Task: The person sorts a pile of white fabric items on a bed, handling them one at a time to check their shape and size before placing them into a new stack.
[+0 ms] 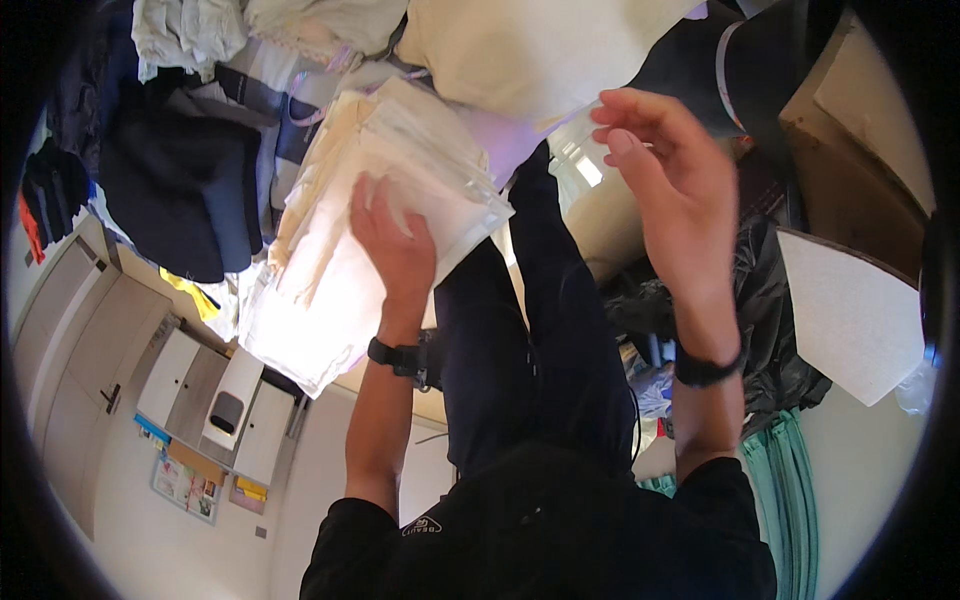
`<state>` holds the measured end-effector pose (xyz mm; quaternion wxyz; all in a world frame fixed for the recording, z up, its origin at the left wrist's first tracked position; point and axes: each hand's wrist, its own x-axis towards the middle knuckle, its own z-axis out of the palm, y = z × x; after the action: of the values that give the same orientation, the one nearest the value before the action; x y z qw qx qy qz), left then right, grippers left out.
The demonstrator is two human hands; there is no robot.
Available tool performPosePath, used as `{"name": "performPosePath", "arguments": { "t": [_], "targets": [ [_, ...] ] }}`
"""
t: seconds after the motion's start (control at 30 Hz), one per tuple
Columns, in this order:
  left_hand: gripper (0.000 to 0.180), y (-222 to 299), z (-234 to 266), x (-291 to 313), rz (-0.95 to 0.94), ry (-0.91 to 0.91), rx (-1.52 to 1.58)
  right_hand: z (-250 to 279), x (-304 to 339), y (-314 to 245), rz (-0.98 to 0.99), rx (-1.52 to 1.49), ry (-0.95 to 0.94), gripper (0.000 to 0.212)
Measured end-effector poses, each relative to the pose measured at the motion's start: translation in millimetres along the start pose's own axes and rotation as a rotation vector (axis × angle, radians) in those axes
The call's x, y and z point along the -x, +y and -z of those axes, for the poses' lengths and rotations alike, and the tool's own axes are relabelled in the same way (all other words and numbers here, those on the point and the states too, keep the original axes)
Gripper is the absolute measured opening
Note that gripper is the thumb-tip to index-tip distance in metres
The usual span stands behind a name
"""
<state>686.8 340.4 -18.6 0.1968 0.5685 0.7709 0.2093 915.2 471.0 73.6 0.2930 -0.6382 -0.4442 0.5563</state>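
Note:
On the left of the middle lies a stack of clear plastic bags (440, 150) with folded cream and pale pink cloth inside. Resting on the top bag, my left hand (393, 240) has its fingers spread and is not wrapped around anything. My right hand (670, 165) is raised on the right, apart from the stack. Its fingers are bent and the thumb stands away from them, with nothing visible between. Nearest to its fingertips is a cream cloth bundle (530, 55), at the top. Bright glare washes out the lower left part of the stack.
Dark folded clothing (185, 190) lies left of the stack, and pale cloth bundles (190, 35) are at the upper left. At right are an open cardboard box (860, 150), a white board (850, 315) and black plastic bags (770, 330). My legs (490, 350) are below the stack.

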Motion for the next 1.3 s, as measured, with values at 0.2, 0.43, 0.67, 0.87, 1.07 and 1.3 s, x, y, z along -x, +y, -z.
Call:
{"name": "performPosePath", "arguments": {
  "t": [0.2, 0.43, 0.67, 0.87, 1.07, 1.3],
  "targets": [
    [0.056, 67.5, -45.2, -80.9, 0.077, 0.005, 0.300, 13.5, -46.2, 73.0, -0.053, 0.049, 0.253, 0.047],
    [0.079, 67.3, -85.3, -172.6, 0.169, -0.070, 0.289, 8.8, -93.4, 104.5, -0.047, 0.015, 0.259, 0.061],
    [0.082, 62.4, -88.9, -193.7, 0.136, -0.108, 0.201, 18.6, -104.9, 93.3, -0.256, -0.207, 0.346, 0.042],
    [0.068, 88.1, -88.5, -210.2, 0.037, -0.062, 0.097, 19.5, -114.4, 73.1, -0.194, -0.548, 0.365, 0.039],
    [0.063, 136.2, -99.4, -188.6, -0.390, -0.034, 0.042, 36.3, -159.4, 76.1, -0.029, -0.492, 0.473, 0.057],
    [0.073, 187.2, -107.3, -138.8, -0.401, -0.320, -0.040, 70.3, -224.6, 71.2, -0.015, -0.508, 0.547, 0.062]
  ]
}}
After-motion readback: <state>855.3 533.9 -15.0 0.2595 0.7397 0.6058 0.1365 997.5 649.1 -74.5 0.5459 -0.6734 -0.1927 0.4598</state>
